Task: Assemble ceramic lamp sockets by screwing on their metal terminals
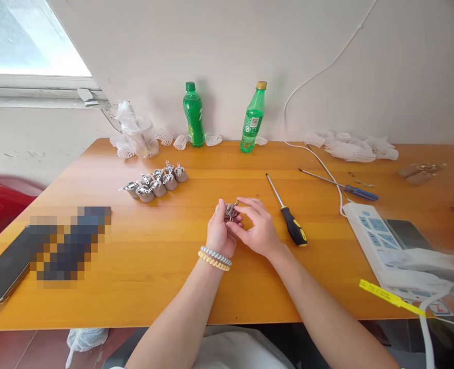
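My left hand [219, 231] and my right hand [256, 225] meet over the middle of the wooden table [180, 287]. Between them they grip a small grey part with metal tabs [231, 210]. The left fingers wrap round it from the left; the right thumb and fingers pinch it from the right. Two bead bracelets sit on my left wrist. A group of several similar grey parts [155, 184] lies to the upper left. A black-and-yellow screwdriver [288, 218] lies just right of my right hand. A tiny screw [257, 195] rests above the hands.
Two green bottles [193, 114] [253, 119] stand at the wall. A blue-handled screwdriver [346, 188], a white power strip [373, 236] with cables, white foam nets [353, 146], a clear bag [138, 136] and a phone [3, 271] at the left edge lie around.
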`<state>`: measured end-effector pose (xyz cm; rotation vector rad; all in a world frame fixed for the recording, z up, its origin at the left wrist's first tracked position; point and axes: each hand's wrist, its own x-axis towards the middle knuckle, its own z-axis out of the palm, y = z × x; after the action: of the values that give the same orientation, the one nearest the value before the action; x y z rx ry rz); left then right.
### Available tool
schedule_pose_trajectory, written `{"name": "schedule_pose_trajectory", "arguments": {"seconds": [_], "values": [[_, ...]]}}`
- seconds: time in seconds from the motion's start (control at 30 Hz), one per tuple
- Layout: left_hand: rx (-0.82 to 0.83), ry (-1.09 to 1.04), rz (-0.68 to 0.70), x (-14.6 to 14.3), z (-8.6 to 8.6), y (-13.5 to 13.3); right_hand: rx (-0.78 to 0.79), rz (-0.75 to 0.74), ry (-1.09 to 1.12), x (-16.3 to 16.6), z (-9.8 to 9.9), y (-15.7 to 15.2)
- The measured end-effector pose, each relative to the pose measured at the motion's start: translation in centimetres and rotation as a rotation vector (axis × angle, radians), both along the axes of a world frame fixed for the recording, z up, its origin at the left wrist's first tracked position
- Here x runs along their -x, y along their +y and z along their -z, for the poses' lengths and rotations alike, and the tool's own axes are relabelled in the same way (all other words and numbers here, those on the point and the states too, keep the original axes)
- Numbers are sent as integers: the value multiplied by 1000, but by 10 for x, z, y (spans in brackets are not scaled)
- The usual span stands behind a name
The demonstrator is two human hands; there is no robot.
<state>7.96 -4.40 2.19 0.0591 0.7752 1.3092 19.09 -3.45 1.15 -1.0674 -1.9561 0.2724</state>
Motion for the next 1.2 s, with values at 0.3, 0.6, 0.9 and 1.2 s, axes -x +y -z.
{"name": "schedule_pose_trajectory", "arguments": {"seconds": [0.3,0.6,0.9,1.2], "values": [[-149,375,-139,2,-5,-1,396,-144,337,7,7,-5],[-301,634,-218,-2,-23,-16,739,-286,714,0,4,-2],[-248,607,-162,0,-26,-19,808,-287,675,-3,3,-5],[-316,1075,-158,-2,-23,-20,1037,-299,998,-5,-1,-7]]}}
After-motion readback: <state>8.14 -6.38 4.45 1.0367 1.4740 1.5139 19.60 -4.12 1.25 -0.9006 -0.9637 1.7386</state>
